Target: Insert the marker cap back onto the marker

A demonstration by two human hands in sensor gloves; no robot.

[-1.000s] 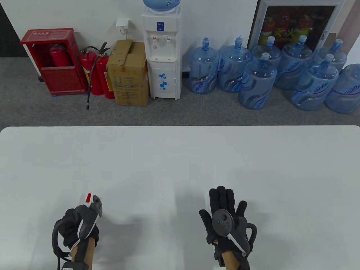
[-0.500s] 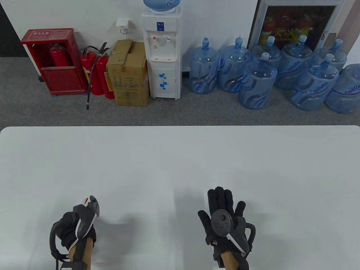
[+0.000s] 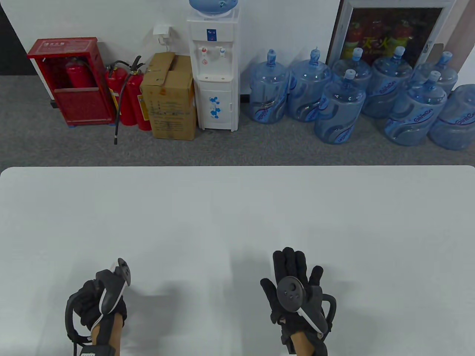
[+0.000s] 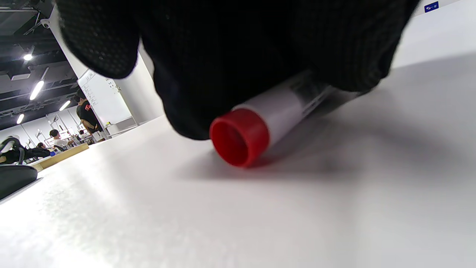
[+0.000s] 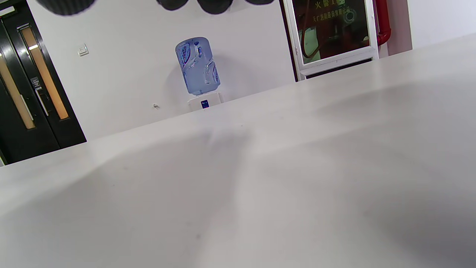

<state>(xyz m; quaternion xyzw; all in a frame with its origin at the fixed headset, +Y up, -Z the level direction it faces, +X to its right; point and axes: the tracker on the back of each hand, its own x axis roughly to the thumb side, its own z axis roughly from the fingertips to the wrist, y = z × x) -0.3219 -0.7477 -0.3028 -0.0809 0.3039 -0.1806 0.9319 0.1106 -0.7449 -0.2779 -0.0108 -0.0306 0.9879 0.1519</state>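
Note:
My left hand point(image 3: 91, 298) is curled around a white marker point(image 4: 282, 108) with a red end point(image 4: 240, 137). In the left wrist view my gloved fingers point(image 4: 223, 56) wrap over the barrel, and the red end sits low, at or just above the white table point(image 4: 260, 223). In the table view the marker is hidden under the hand tracker point(image 3: 113, 285). My right hand point(image 3: 289, 267) lies flat with its fingers stretched out and holds nothing. I see no separate cap in any view; whether the red end is the cap I cannot tell.
The white table point(image 3: 237, 207) spreads ahead of both hands, and the right wrist view shows only bare tabletop point(image 5: 260, 186). Beyond the far edge stand a water dispenser point(image 3: 213, 66), water jugs point(image 3: 341, 107), a cardboard box point(image 3: 170, 96) and fire extinguishers point(image 3: 128, 96).
My left hand has drawn back slightly, and the marker's red and white tip that stuck out past the tracker is now hidden. My right hand has barely moved.

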